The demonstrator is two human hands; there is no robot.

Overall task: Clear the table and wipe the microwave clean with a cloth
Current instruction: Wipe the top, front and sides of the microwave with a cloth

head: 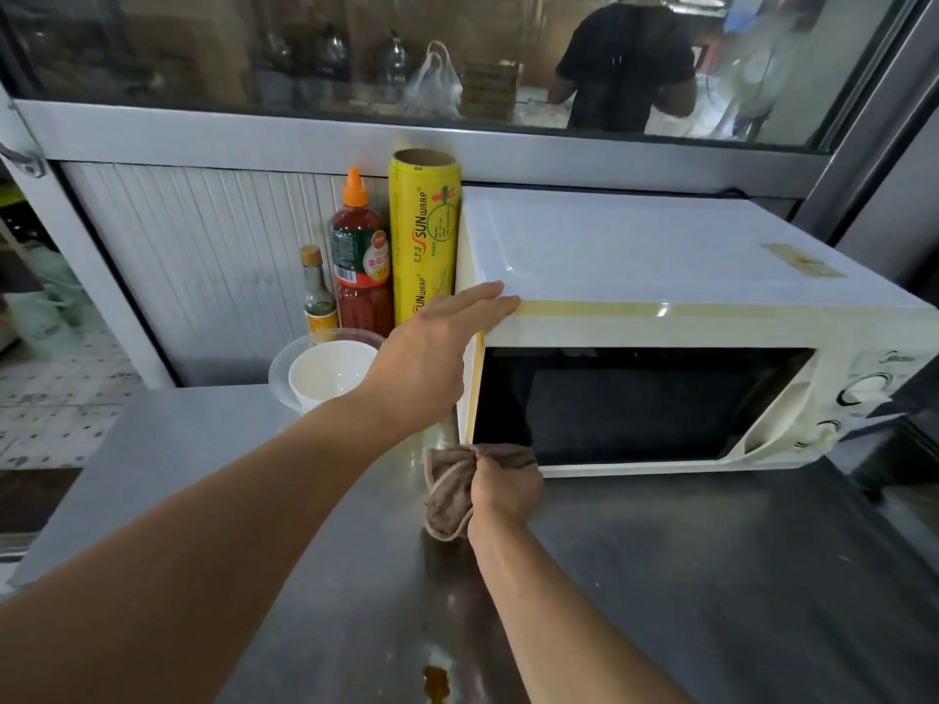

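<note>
left hand (432, 343): fingers straight, palm laid flat on the top front left corner of the microwave (686, 317)
right hand (503, 487): curled tight round a bunched brown cloth (449, 492), at the microwave's lower left front corner
microwave: white, door closed, standing on the steel bench (711, 576)
beside it: yellow wrap roll (424, 246), red sauce bottle (361, 261), small bottle (317, 292), white bowl (330, 370)
bench front: brown spill (436, 684)

A commercial kitchen or food stall is suggested. A microwave (660, 317) is set on a steel table (711, 576), sauce bottles (362, 256) and a cling-wrap roll (424, 241) are stood beside it, and a glazed partition (305, 53) is seen behind.
</note>
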